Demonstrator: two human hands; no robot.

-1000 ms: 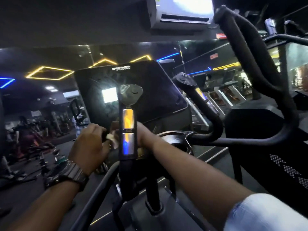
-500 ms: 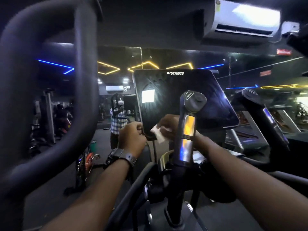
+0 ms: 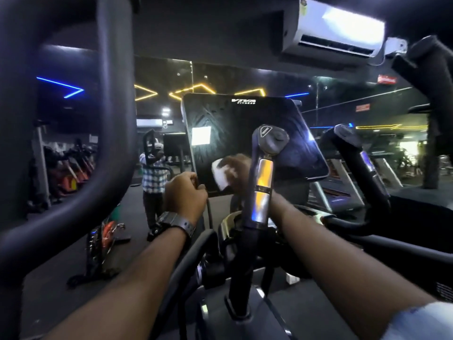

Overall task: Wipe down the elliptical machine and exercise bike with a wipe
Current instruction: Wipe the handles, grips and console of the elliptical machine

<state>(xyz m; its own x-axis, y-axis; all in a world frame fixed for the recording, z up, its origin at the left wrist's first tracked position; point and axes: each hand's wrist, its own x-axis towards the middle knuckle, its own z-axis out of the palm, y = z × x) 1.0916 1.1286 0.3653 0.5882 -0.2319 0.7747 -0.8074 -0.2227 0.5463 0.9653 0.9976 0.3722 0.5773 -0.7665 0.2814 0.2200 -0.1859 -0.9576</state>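
elliptical machine console, a dark glossy panel marked "viva fitness", stands tilted at centre frame with smear marks across its face and a bright square reflection near its left side. far left: a thick black curved handlebar of the machine fills the foreground. behind it, a mirrored wall shows blue and yellow ceiling light strips, rows of gym equipment and a person in a checked shirt. left hand, with a dark wristwatch on its wrist, has its fingers curled around the lower left corner of the console, gripping its edge. white wipe lies flat against the lower part of the console face, just right of the left hand. right hand presses the wipe to the panel; it is motion-blurred and partly hidden by the handle post, so whether its fingers are straight or curled cannot be told. upright handle post, with chrome sensor plates and a grey cap, stands in front of the right hand. upper right: a white wall-mounted air conditioner. far right: a second black handlebar and treadmills beyond.
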